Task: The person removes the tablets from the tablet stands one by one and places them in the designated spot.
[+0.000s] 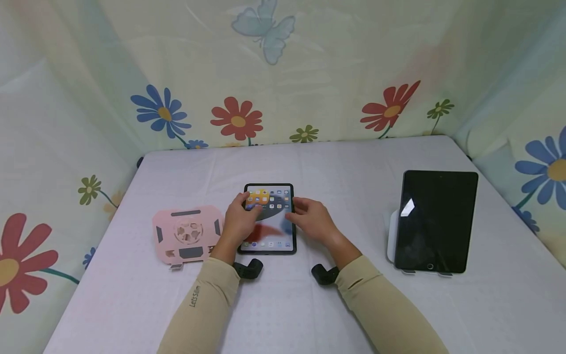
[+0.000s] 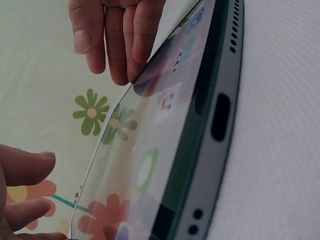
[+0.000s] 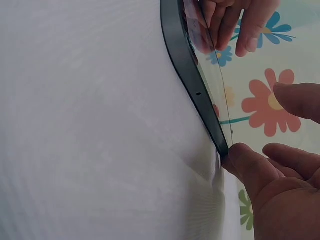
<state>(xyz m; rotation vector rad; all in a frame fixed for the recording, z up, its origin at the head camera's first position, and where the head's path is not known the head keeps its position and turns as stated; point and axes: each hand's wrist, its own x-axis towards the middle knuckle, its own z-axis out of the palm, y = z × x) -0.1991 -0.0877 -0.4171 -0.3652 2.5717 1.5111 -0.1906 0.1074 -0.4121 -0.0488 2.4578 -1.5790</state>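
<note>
A dark-edged tablet (image 1: pixel 269 231) lies on the white-covered table with its screen lit, showing rows of app icons. My left hand (image 1: pixel 240 221) is at its left edge, the thumb over the screen. My right hand (image 1: pixel 315 219) stands at the right edge, its fingers loosely bent. In the right wrist view, a fingertip of the right hand (image 3: pixel 285 185) touches the tablet's edge (image 3: pixel 197 92) near a corner, and the thumb is raised off it. The left wrist view shows the tablet's port side (image 2: pixel 220 117) close up, with the left hand (image 2: pixel 25 190) partly cut off.
A pink tablet case (image 1: pixel 187 233) lies left of my left hand, partly behind the wrist. At the right, a larger black tablet (image 1: pixel 435 221) leans on a light stand (image 1: pixel 392 236), its screen dark. Flowered curtains (image 1: pixel 336 73) enclose the table's back and sides.
</note>
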